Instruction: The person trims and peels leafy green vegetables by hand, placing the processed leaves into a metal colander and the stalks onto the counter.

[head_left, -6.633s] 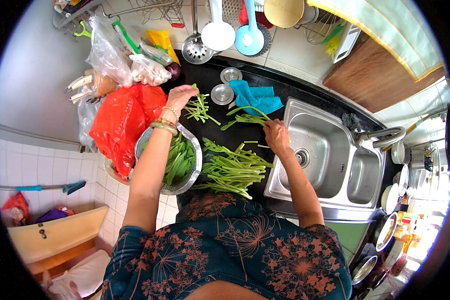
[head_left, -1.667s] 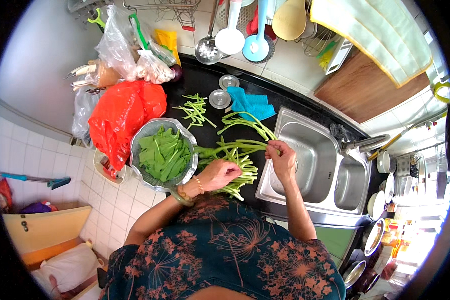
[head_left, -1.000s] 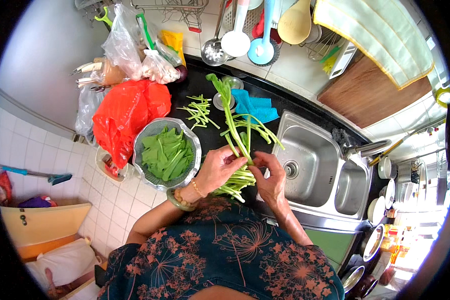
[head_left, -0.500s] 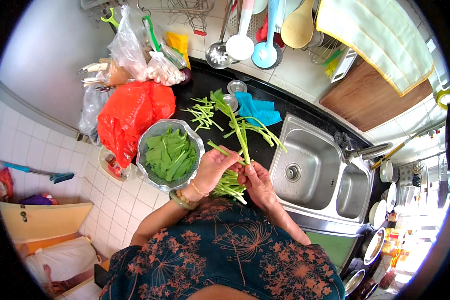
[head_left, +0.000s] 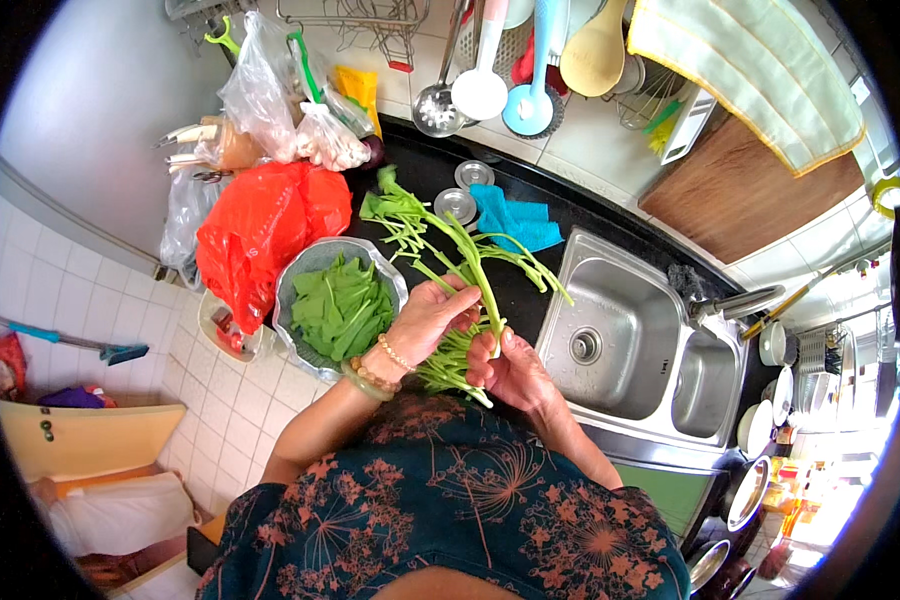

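A leafy green vegetable stalk [head_left: 485, 278] stretches over the counter, its leafy end pointing to the far left. Its pale base is pinched between the thumb and fingers of my right hand [head_left: 520, 372]. My left hand [head_left: 432, 318] is closed around a thin green stem [head_left: 432, 276] beside that stalk; its fingertips are partly hidden. Below both hands lies a bunch of stalks [head_left: 448, 368], partly covered by them. Left of my left hand, a grey bowl [head_left: 288, 325] holds torn green leaves [head_left: 340, 308]. Short trimmed stems [head_left: 402, 235] are on the black counter beyond, partly behind the stalk.
A double steel sink [head_left: 610, 270] with a faucet [head_left: 740, 303] is at the right. A blue cloth [head_left: 515, 217] and round metal lids [head_left: 455, 206] lie at the back. A red plastic bag [head_left: 260, 220] sits left; ladles [head_left: 482, 92] hang on the wall.
My left hand has moved up along the stalk, away from my right hand. The stalk's leafy end has swung left over the trimmed stems. My right hand still grips the base.
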The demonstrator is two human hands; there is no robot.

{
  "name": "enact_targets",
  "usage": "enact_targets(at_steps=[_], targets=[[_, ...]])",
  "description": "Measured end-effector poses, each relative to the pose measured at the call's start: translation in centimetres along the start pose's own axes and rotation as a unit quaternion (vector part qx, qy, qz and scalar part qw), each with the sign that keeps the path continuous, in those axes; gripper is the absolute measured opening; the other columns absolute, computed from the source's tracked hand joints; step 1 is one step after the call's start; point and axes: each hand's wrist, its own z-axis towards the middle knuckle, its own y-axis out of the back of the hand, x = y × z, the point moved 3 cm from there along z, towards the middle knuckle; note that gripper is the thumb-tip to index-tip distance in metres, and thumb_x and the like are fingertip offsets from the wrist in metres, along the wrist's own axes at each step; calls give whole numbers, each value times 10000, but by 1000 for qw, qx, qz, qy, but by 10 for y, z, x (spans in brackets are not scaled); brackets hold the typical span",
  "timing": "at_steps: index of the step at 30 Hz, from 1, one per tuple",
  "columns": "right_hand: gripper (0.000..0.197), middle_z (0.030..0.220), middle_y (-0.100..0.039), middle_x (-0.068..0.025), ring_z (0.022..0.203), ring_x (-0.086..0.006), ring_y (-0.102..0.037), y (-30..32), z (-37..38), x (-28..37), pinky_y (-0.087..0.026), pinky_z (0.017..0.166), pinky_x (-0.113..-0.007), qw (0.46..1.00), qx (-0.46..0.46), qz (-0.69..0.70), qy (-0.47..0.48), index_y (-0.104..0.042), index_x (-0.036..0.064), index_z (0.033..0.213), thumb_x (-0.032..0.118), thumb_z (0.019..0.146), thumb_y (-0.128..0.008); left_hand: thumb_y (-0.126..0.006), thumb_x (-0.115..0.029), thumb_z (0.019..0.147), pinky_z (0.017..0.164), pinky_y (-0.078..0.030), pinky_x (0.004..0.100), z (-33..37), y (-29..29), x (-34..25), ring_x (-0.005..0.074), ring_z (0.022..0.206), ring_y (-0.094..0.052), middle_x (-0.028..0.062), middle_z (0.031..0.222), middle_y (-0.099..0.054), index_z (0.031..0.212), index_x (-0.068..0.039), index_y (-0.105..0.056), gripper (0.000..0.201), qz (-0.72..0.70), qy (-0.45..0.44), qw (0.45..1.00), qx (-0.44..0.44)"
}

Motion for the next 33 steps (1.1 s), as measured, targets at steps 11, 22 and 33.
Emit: enact_targets(at_steps=[11, 22, 33], targets=[[224, 755, -614, -48, 664, -108, -559, 10, 20, 20, -462, 597, -271, 792, -208, -565, 102, -579, -7, 1029, 208, 991, -531, -687, -198, 890, 477, -392, 230, -8, -5, -13, 28, 564, -520, 12, 618, -609, 800, 9, -627, 233, 403, -113, 903, -100], [276, 743, -525, -7, 624, -118, -466, 18, 32, -11, -389, 571, -243, 988, -135, -32, 67, -571, 75, 958, 347, 982, -529, -639, -148, 929, 488, -472, 236, -13, -6, 11, 100, 577, -603, 49, 699, -642, 879, 12, -599, 172, 162, -82, 973, -139], [242, 769, -521, -5, 627, -108, -453, 28, 14, 18, -395, 560, -256, 993, -95, -21, 67, -584, 71, 1019, 297, 1002, -498, -622, -184, 941, 651, -490, 247, -38, 48, -13, 127, 764, -613, 51, 916, -640, 1020, -29, -621, 173, 118, -13, 980, -160]])
